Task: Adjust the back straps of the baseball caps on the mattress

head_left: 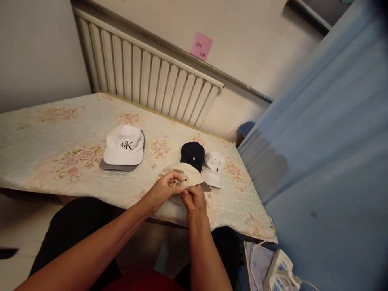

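Observation:
A beige cap [188, 173] lies near the table's front edge. My left hand [165, 188] pinches its rear part, fingers closed on the fabric. My right hand [194, 199] is closed on the cap's grey back strap beside it. Just behind the beige cap sit a dark navy cap [193, 154] and a small white cap [214, 166]. Further left, apart from my hands, a white cap with a black CK logo [125, 148] rests on top of a grey brim.
The table [60, 149] has a pale floral cloth. A white radiator [145, 72] stands behind it, with a pink note [201, 45] on the wall. A blue curtain [327, 141] hangs at right. A white device with a cord [280, 275] lies low at right.

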A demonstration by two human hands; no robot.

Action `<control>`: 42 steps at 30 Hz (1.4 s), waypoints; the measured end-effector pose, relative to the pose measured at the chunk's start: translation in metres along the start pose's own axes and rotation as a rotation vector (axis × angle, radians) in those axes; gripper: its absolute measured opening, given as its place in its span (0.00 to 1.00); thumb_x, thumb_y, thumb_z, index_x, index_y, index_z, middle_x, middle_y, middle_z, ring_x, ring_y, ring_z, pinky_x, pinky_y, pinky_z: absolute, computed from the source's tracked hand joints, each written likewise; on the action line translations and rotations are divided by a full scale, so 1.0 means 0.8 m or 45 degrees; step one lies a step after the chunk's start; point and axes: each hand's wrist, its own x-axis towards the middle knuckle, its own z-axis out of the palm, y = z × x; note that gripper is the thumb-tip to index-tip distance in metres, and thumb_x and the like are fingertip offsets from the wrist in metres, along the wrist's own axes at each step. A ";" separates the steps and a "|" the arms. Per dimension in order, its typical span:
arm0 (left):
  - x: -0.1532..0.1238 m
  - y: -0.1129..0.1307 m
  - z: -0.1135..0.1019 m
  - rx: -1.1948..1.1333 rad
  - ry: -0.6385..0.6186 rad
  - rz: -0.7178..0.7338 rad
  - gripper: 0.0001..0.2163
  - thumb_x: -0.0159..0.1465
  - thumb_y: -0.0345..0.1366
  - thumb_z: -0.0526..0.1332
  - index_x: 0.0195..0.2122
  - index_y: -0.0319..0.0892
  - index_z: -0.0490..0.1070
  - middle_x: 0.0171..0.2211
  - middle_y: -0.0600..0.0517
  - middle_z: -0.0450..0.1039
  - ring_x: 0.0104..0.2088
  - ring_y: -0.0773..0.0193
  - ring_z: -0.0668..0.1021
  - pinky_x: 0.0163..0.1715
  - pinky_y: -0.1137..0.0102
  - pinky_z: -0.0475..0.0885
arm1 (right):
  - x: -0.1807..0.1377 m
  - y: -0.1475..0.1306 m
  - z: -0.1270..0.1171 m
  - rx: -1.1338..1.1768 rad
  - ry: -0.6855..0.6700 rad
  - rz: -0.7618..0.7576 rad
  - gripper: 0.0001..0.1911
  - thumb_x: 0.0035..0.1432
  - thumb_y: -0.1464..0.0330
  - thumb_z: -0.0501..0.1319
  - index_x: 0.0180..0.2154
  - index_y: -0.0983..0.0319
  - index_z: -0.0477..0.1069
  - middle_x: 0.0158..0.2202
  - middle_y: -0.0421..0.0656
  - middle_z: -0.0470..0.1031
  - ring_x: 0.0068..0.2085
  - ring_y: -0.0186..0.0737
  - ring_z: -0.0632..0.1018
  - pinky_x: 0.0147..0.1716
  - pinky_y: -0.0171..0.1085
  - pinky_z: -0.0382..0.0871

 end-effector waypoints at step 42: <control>-0.003 -0.001 -0.002 0.117 -0.018 0.127 0.10 0.57 0.41 0.64 0.28 0.41 0.65 0.25 0.56 0.67 0.30 0.66 0.70 0.34 0.70 0.62 | -0.005 0.000 0.010 -0.107 -0.069 -0.017 0.14 0.39 0.72 0.69 0.32 0.61 0.69 0.22 0.34 0.68 0.24 0.30 0.68 0.21 0.30 0.60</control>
